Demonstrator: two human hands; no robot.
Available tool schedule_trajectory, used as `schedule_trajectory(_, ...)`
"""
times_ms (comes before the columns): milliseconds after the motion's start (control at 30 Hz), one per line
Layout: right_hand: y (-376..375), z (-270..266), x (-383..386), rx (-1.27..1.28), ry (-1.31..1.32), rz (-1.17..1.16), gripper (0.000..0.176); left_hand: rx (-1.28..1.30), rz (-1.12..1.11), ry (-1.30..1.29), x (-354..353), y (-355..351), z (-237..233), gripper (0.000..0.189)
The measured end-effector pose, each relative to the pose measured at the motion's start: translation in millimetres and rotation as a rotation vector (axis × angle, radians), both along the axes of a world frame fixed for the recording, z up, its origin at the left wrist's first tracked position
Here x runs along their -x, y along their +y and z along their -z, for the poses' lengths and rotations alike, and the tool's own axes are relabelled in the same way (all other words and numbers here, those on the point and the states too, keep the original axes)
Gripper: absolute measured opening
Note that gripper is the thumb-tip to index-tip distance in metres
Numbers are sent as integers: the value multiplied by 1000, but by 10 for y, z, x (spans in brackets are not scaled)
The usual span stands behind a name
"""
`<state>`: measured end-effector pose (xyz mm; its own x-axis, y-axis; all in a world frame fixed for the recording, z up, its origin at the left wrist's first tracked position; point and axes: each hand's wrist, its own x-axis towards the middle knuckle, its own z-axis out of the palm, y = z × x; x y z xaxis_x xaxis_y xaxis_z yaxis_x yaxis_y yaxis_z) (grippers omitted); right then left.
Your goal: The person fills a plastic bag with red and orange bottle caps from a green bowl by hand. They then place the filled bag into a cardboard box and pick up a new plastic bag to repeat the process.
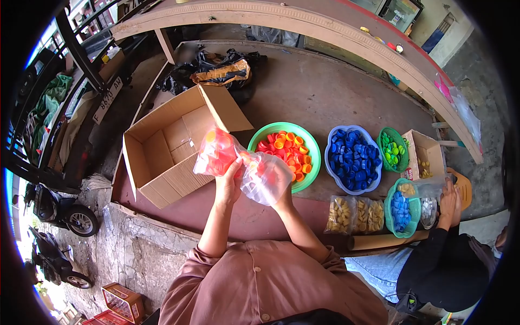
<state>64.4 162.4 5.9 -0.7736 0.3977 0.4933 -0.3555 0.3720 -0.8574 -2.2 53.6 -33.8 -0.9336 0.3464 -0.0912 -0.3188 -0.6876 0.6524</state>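
A clear plastic bag (pixel 218 147) bulging with red and orange bottle caps is held up in front of me, beside a cardboard box. My left hand (pixel 229 176) is closed around its gathered middle. Loose clear plastic (pixel 259 187) spreads to the right, with a few reddish caps showing through. My right hand (pixel 281 189) grips this looser end, its fingers partly veiled by the film. Just beyond it, a light green basin (pixel 314 172) holds red and orange caps. The cardboard box (pixel 173 176) stands open at the left, its visible inside bare.
Right of the basin are a blue bowl (pixel 329 172) of dark blue caps, green baskets (pixel 388 216) and bags of tan caps (pixel 340 215). A co-worker's hands (pixel 449 200) work at the far right. Black plastic (pixel 189 73) lies behind the box; a wooden rail (pixel 303 21) crosses the back.
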Motion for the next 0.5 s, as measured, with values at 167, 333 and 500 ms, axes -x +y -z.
schedule_trajectory(167, 159, 262, 177, 154, -48, -112, 24, 34, -2, -32, 170, 214, 119, 24)
schedule_trajectory(333, 584, 665, 262, 986, -274, -433, 30, -82, -197, -74, 622, 254, 363, 22)
schedule_trajectory(500, 1158, 886, 335, 837, -395, -261, 32, -37, -242, -78, 707, 511, 287, 31)
